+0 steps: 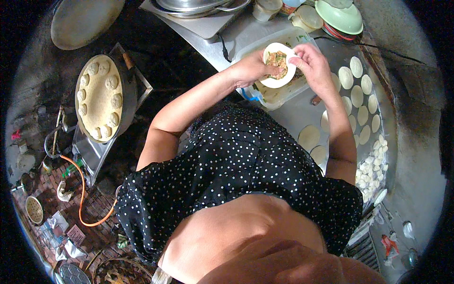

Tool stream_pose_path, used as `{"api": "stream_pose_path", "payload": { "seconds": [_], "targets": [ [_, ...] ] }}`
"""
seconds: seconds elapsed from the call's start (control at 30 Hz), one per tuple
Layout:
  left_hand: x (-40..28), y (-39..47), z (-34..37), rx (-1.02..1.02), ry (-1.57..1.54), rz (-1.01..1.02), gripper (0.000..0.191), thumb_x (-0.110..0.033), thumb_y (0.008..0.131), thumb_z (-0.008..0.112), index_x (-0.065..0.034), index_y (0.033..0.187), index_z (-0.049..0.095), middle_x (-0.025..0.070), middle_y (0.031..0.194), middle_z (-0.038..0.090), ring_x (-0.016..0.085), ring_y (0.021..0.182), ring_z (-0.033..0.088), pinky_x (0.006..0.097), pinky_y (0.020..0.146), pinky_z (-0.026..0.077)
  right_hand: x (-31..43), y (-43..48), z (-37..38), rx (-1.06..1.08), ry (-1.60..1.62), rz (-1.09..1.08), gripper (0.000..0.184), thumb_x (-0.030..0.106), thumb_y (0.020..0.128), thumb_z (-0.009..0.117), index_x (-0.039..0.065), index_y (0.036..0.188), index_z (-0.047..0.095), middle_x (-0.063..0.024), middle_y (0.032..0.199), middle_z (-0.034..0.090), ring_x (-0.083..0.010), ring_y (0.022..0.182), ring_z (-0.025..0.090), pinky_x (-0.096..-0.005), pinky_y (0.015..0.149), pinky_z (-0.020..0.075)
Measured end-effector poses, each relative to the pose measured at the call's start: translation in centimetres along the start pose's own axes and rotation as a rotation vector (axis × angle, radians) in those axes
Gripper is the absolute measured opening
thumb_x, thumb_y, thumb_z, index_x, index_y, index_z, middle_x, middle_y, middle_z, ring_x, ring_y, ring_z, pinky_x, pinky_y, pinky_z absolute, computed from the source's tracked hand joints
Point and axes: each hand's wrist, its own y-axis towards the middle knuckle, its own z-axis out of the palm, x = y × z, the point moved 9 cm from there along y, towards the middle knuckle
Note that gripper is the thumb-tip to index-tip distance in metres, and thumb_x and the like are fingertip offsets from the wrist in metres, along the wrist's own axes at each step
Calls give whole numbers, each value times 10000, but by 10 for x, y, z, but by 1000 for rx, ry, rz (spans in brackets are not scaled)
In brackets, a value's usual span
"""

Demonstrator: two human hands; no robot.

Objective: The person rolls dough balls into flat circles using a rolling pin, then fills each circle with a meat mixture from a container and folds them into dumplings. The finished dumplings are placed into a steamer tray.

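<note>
A round dough wrapper (278, 82) lies cupped in my left hand (249, 69), with a mound of minced filling flecked with green (277, 61) at its centre. My left thumb presses on that filling. At the wrapper's right edge, the fingers and thumb of my right hand (311, 64) pinch the dough. Both hands are above a clear plastic tub (275, 101) that holds some filling, partly hidden by them. Right of my right forearm, several flat dough rounds (362, 115) are spread on the metal worktop (294, 119).
Small cut dough pieces (370, 170) are heaped at the worktop's right. Pleated buns (111, 82) ring a round steamer (101, 117) on the left. A green bowl (340, 21), jars (266, 9) and a metal pan (198, 5) stand at the back. An orange hose (83, 191) crosses the brick floor.
</note>
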Motion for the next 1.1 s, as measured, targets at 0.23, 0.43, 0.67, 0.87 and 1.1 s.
{"api": "stream_pose_path", "payload": {
  "seconds": [0.23,0.43,0.67,0.87,1.1],
  "targets": [
    [-10,1,16,99,176,-42,345,-19,801,660,21,1126,550,70,1028,632,151,935,600,301,856,482,21,3,-18,-70,-61,-25,161,154,819,638,1,823,586,-103,786,548,-231,685,557,-341,636,445],
    [-13,4,19,163,397,-95,338,-31,733,688,3,1057,597,47,921,653,126,836,602,279,757,496,44,-5,-13,12,-107,-203,173,150,817,640,-3,846,566,-108,767,528,-223,698,527,-330,639,428],
    [-35,5,24,214,-76,-100,461,-79,828,611,-7,1252,443,83,1146,573,153,1030,586,293,885,500,31,-6,-25,-44,-55,-126,154,103,825,631,-24,866,554,-83,749,508,-147,635,475,-279,589,403],
    [-10,9,18,93,-129,-27,293,-165,927,543,-13,1170,484,64,1037,604,113,943,607,242,806,520,21,-9,-15,-8,-109,-42,173,146,810,645,-8,855,581,-126,808,561,-269,729,570,-351,644,456],
    [-22,4,30,117,210,-100,261,-45,862,545,-16,1119,510,54,969,609,99,847,592,245,742,497,60,-2,-28,-123,-304,-302,162,121,782,637,10,866,553,-113,837,540,-288,814,566,-393,710,472]
  ]
}}
